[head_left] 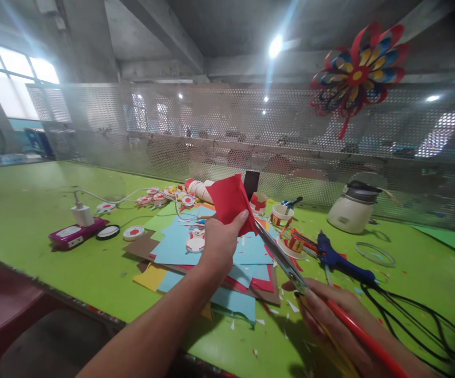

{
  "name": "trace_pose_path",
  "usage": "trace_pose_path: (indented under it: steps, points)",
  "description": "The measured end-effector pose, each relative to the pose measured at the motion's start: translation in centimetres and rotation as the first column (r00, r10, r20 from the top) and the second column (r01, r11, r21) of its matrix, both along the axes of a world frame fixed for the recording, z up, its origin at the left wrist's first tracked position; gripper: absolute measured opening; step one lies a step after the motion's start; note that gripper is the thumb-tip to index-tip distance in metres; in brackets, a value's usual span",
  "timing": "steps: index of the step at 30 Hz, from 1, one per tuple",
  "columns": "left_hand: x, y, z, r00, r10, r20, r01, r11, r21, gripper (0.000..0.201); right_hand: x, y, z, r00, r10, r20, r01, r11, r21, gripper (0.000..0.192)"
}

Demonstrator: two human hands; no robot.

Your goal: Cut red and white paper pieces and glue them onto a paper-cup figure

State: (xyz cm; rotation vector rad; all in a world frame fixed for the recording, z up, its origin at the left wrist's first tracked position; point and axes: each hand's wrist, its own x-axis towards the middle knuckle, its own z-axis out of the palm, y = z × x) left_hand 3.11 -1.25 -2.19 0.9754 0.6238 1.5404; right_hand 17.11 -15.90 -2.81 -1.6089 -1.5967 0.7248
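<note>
My left hand (220,242) holds a folded piece of red paper (229,202) up above the green table (46,231). My right hand (343,320) grips scissors (286,262) with red and yellow handles; the blades point up-left and meet the lower right edge of the red paper. Under both hands lies a stack of blue, yellow, red and brown paper sheets (180,247) with small scraps around it.
A blue glue gun (340,260) with black cables lies at right, a white pot (351,210) behind it. Paper cups (281,215), round paper badges (133,232), a purple power strip (75,233) and a paper flower (355,71) on the mesh screen are in view.
</note>
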Motion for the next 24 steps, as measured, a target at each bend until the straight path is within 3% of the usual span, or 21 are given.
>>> trace_pose_path:
  steps: [13, 24]
  points:
    - [0.11, -0.24, 0.05, 1.000, -0.016, 0.024, 0.017, 0.999, -0.041, 0.027, 0.19, 0.45, 0.02, 0.951, -0.019, 0.308, -0.017, 0.993, 0.114, 0.037]
    - [0.30, -0.86, 0.49, 0.990, -0.054, 0.131, 0.068, 0.993, -0.101, 0.028, -0.13, 0.13, -0.60, 0.833, -0.179, 0.523, 0.063, 0.971, 0.232, 0.036]
